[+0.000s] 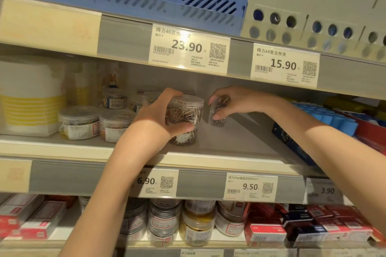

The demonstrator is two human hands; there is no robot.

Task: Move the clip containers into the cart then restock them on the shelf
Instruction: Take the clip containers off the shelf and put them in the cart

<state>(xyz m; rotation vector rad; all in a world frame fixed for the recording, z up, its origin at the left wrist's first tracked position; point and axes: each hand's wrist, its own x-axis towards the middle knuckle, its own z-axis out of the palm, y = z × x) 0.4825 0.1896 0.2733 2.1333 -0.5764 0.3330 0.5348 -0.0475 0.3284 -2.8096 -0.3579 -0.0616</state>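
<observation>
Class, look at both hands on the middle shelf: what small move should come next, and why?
Probably lower the left hand so its upright jar rests on the jar below; the right hand holds a tilted jar to set beside them.

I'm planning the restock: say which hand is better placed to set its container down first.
Probably left. The left hand holds its clip container upright, directly above another container on the shelf. The right hand holds its tilted container clear of the shelf.

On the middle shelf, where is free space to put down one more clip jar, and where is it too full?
Free: the bare shelf between the stacked jars under the left hand and the dark blue box on the right, below the right hand. Crowded: the left side, with jars packed beside the white and yellow tubs.
</observation>
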